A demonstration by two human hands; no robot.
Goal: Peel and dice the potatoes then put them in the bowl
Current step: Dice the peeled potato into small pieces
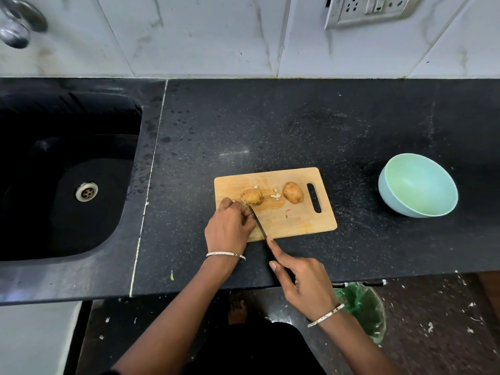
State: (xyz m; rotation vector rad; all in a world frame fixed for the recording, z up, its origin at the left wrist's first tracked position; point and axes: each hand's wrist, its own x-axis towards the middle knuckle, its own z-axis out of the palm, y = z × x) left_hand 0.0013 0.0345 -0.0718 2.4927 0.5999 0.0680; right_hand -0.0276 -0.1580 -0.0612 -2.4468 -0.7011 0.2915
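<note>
On the board [295,217] | left hand [230,228] curled, holding potato [253,196] | right hand [305,282] grips knife [258,221], forefinger extended

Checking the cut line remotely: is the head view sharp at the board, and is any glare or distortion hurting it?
Head view: cutting board, knife and potato being cut look sharp and evenly lit; a faint glare streak lies on the countertop behind the board; the wide lens bows the counter edges; the sink is nearly black.

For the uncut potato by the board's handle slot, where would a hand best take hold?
Probably across its narrow middle, from above: the uncut potato lies on its side on the cutting board, nothing touching either flank.
</note>
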